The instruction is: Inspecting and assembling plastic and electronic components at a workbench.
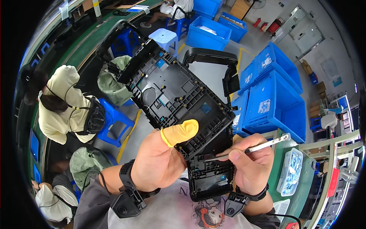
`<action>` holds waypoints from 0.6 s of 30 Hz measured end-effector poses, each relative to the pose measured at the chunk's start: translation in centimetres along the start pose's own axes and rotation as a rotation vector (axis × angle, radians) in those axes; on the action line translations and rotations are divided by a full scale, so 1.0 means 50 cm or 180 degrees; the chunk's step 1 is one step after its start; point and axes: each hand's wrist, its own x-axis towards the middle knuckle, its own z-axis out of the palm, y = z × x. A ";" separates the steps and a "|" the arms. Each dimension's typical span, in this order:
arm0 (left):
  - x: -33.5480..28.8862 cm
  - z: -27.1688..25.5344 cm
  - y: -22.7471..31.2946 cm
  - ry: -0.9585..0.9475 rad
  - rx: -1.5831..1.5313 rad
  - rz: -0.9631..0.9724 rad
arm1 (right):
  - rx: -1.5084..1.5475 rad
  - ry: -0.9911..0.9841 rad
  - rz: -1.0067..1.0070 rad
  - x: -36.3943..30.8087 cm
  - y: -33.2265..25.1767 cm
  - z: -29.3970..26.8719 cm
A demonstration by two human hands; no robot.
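Note:
A large black moulded plastic housing, with ribs, small brass-coloured inserts and blue patches, is tilted up in front of me. My left hand grips its lower edge, the thumb in a yellow finger cot pressed on the ribbed face. Below hangs a smaller black panel; whether it belongs to the same piece I cannot tell. My right hand is closed round a slim white-and-silver tool, whose thin end reaches the panel's upper edge. Some of my right fingers are hidden behind the panel.
Blue crates are stacked to the right, with more crates behind. A clear tub of blue packets rests on a green bench. Seated people work at left, one in a cream top, near a blue stool.

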 end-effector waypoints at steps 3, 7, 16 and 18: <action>0.014 0.006 0.009 -0.0020 0.0181 -0.0036 | -0.0120 -0.0033 -0.0025 0.017 -0.005 -0.004; 0.024 0.013 0.015 0.0039 0.0408 -0.0063 | 0.0040 -0.0029 0.0005 0.029 -0.011 -0.005; -0.006 0.014 0.045 0.0044 0.0438 -0.0069 | -0.0069 -0.0012 -0.0065 0.019 -0.011 0.041; -0.011 0.012 0.044 0.0035 0.0440 -0.0026 | -0.0073 -0.0014 -0.0077 0.017 -0.013 0.044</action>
